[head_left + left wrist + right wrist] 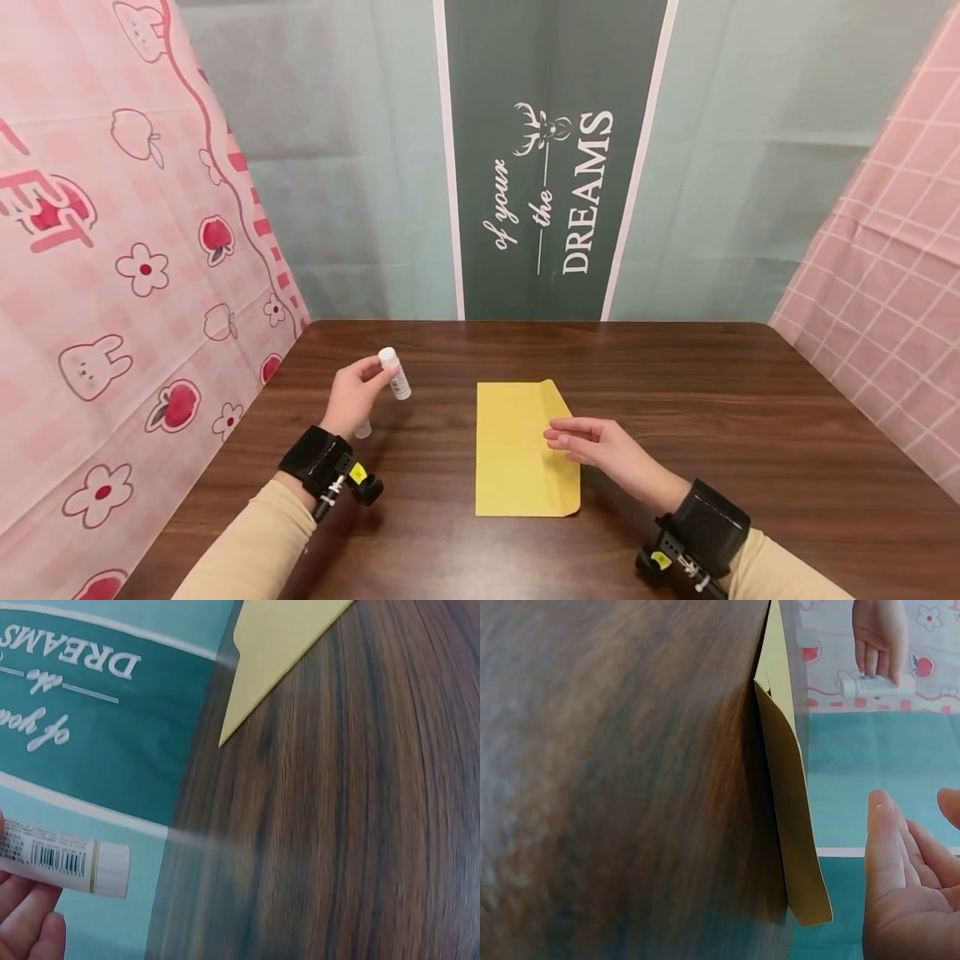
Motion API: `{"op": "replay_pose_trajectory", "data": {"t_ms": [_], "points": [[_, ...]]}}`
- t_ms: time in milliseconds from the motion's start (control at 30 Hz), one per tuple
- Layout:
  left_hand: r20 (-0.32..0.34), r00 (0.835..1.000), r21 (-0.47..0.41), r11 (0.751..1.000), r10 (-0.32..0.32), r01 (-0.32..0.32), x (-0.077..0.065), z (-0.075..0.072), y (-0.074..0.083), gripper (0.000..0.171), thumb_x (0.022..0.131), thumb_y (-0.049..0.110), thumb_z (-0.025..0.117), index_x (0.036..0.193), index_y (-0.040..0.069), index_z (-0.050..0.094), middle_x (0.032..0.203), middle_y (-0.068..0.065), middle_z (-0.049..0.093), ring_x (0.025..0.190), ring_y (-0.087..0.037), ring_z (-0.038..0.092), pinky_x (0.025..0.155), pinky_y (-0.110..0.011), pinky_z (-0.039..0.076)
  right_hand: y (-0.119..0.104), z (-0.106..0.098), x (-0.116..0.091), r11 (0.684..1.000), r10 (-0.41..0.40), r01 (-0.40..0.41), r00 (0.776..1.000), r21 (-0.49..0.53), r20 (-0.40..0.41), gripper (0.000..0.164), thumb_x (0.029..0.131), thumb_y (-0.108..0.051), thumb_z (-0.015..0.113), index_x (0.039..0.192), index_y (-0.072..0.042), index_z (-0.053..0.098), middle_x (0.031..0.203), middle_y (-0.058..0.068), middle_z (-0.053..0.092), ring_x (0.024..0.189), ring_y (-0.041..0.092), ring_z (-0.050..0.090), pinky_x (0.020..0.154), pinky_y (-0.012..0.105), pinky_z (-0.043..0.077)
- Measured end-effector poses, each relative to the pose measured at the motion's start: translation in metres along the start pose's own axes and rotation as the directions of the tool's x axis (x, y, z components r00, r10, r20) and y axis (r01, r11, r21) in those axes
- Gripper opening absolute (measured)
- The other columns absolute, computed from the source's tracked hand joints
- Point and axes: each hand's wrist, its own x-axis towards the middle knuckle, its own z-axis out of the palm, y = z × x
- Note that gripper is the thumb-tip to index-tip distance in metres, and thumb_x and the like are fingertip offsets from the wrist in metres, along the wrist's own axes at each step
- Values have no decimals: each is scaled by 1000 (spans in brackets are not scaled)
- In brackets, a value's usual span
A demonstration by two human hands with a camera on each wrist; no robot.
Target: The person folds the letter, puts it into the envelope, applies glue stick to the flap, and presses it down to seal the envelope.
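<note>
A white glue stick [401,385] with a printed label is pinched between the thumb and fingers of my left hand [356,396], raised over the left part of the table. Its barcode faces the left wrist camera, where the tube [64,859] lies across the fingers. A yellow envelope [510,450] rests mid-table, its flap to the right. Over the flap hovers my right hand [600,446], fingers extended and holding nothing. In the right wrist view the flap [799,832] tilts up slightly, apart from the right hand [911,900].
A small whitish piece [363,429], partly hidden by the left wrist, stands on the brown wooden table [675,375]. Printed cloths hang around it: pink at left [172,333], green behind [360,208], pink grid at right [885,250].
</note>
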Motion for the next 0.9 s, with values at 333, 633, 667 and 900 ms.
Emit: {"op": "replay_pose_trajectory", "data": {"t_ms": [333, 633, 667, 900], "points": [[-69, 997, 169, 985, -35, 46, -2, -14, -12, 33, 89, 16, 64, 111, -7, 61, 107, -24, 63, 99, -31, 59, 86, -43, 44, 0, -1, -2, 1000, 1, -1, 1000, -9, 5, 53, 94, -24, 56, 131, 12, 44, 125, 25, 54, 112, 24, 57, 90, 32, 46], [-50, 993, 221, 968, -109, 117, -9, -18, -13, 32, 90, 14, 61, 111, -9, 58, 108, -27, 61, 100, -35, 56, 87, -47, 41, 3, 0, -5, 1000, -22, 22, 1000, 9, 12, 50, 95, -20, 56, 130, 15, 43, 124, 27, 53, 112, 28, 56, 90, 35, 45], [-46, 993, 226, 967, -111, 119, -9, -18, -13, 32, 90, 14, 61, 112, -9, 58, 108, -28, 60, 101, -35, 55, 87, -47, 41, 2, 0, -5, 1000, -22, 22, 1000, 10, 10, 50, 95, -19, 56, 130, 14, 43, 124, 27, 53, 112, 28, 56, 90, 35, 45], [-37, 992, 241, 962, -119, 124, -9, -18, -15, 33, 89, 14, 61, 112, -9, 57, 108, -28, 60, 101, -36, 56, 87, -47, 42, 2, 0, -6, 1000, -20, 20, 1000, 23, 1, 50, 94, -19, 56, 129, 15, 43, 124, 27, 53, 111, 26, 57, 90, 34, 46]]}}
